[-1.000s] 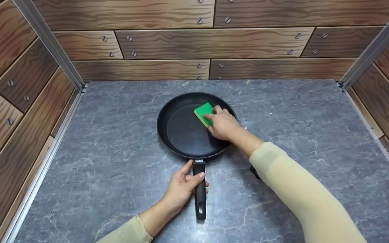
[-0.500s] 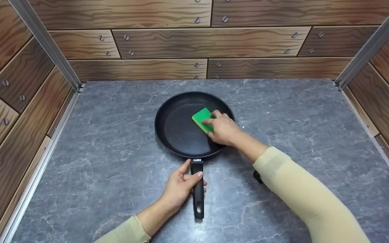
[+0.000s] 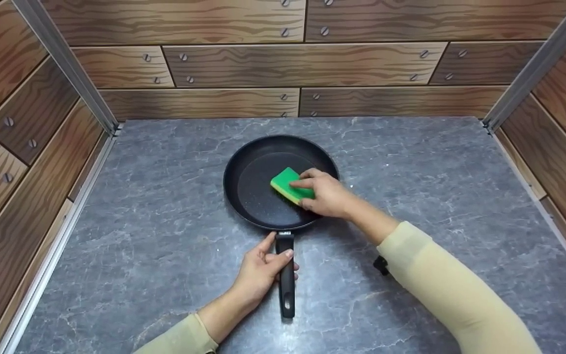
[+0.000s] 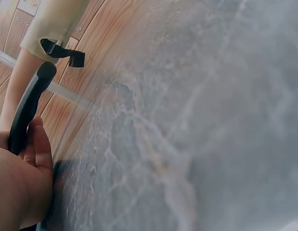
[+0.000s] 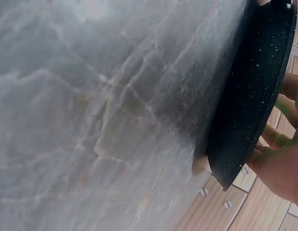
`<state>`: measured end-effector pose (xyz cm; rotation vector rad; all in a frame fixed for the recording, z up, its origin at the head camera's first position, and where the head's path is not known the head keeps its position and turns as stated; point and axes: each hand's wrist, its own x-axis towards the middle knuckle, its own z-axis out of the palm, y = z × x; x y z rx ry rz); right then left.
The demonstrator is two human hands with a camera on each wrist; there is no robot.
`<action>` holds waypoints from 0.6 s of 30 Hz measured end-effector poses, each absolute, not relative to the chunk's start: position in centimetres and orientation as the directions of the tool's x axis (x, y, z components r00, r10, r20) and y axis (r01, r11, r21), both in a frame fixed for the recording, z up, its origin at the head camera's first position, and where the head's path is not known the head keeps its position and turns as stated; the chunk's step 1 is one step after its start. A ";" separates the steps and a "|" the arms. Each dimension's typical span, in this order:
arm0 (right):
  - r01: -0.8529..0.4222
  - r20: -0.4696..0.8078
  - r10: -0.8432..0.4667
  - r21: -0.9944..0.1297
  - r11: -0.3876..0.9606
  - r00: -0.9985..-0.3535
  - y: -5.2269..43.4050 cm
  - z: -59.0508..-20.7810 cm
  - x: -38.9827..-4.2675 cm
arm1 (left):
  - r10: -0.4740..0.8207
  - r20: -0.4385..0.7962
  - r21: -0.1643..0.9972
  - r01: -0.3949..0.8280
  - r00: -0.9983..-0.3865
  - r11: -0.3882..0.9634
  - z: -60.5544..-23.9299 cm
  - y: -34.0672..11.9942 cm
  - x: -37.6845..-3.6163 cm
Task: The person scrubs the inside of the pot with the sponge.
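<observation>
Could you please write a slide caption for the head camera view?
Left hand grips the black frying pan by its handle while right hand holds a green sponge inside it.

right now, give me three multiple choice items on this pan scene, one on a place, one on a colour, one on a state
1. Where is the sponge?
A. Inside the frying pan
B. On the countertop beside the pan
C. Under the handle

2. What colour is the top face of the sponge?
A. Blue
B. Green
C. Red

3. What is the left hand doing?
A. Lying flat on the countertop
B. Lifted clear of everything
C. Gripping the pan handle

Answers:
1. A, the head view shows the sponge on the dark floor of the pan, under the fingers of the right hand.
2. B, its top face is bright green, with a yellow edge below.
3. C, the fingers and thumb curl round the black handle in the head view and the left wrist view.
</observation>
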<state>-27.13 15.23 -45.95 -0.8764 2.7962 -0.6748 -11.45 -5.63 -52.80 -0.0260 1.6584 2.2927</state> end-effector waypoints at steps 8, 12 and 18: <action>-0.546 0.240 -0.499 -0.512 0.663 -0.832 17.7 -44.3 -26.8 | 0.234 -0.183 0.924 -0.249 -0.955 -0.292 -52.9 -5.6 -11.4; -0.540 0.286 -0.459 -0.500 0.677 -0.841 19.8 -43.8 -27.0 | 0.231 -0.183 0.922 -0.248 -0.956 -0.297 -52.9 -5.6 -11.4; -0.469 0.308 -0.358 -0.475 0.745 -0.881 23.2 -44.4 -27.3 | 0.230 -0.187 0.921 -0.252 -0.955 -0.299 -52.9 -5.5 -11.4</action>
